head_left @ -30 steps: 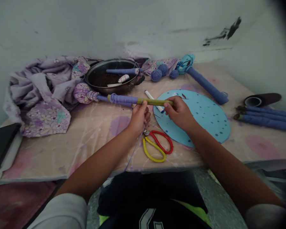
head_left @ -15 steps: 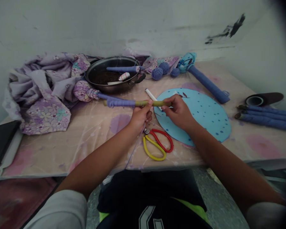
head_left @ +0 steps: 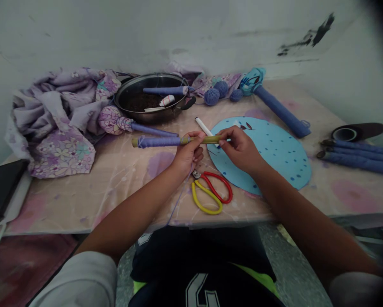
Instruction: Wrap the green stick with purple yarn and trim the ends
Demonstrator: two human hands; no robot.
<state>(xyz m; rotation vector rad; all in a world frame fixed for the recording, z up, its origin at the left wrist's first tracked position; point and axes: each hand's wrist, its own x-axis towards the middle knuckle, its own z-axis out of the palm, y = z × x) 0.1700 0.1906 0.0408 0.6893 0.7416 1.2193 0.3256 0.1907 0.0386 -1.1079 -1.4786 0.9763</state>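
Between my hands, nearly level above the table, is a greenish-brown stick (head_left: pixel 211 139). Purple-blue yarn (head_left: pixel 161 142) is wound round its left half, with a bare tip showing at the far left. My left hand (head_left: pixel 189 153) is closed round the stick's middle, just right of the winding. From under that hand a strand of yarn (head_left: pixel 179 197) runs down past the table's front edge. My right hand (head_left: pixel 239 147) pinches the stick's right end. Below the hands lie scissors (head_left: pixel 212 192) with one red and one yellow handle.
A light-blue dotted round sheet (head_left: pixel 274 153) and a white marker (head_left: pixel 204 126) lie under my right hand. Behind are a dark pan (head_left: pixel 127 113), yarn balls (head_left: pixel 211 97) and bundled floral fabric (head_left: pixel 57 123). Blue wrapped sticks (head_left: pixel 361 160) lie right, a black phone-like slab (head_left: pixel 6 187) left.
The stick has shifted slightly left and its left end has dipped, apart from the wrapped handle behind it. My hands keep their hold. The view has moved a little.
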